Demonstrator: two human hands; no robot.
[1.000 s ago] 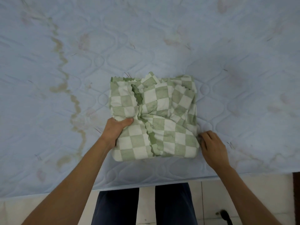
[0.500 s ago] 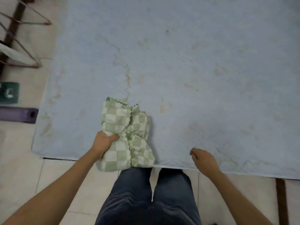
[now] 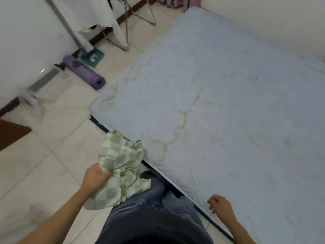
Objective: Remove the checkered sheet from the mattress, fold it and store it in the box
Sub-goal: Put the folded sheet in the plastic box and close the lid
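The folded green-and-white checkered sheet (image 3: 119, 166) hangs in the air beside the mattress's near-left edge, above the tiled floor and my legs. My left hand (image 3: 95, 178) is shut on its left side. The bare pale-blue quilted mattress (image 3: 219, 111) with yellowish stains fills the right half of the view. My right hand (image 3: 219, 205) hovers over the mattress's near edge, fingers loosely curled and holding nothing. A clear plastic box (image 3: 49, 85) stands on the floor at the left, by the wall.
A rolled purple mat (image 3: 84, 73) and a green-headed mop (image 3: 91, 55) lie on the floor beyond the box. A drying rack (image 3: 133, 16) with white cloth stands at the back. A dark brown surface (image 3: 10, 132) sits at the far left.
My left hand has lifted the folded sheet off the mattress and carried it left over the floor. My right hand let go of it. The view has swung left, showing the floor and box.
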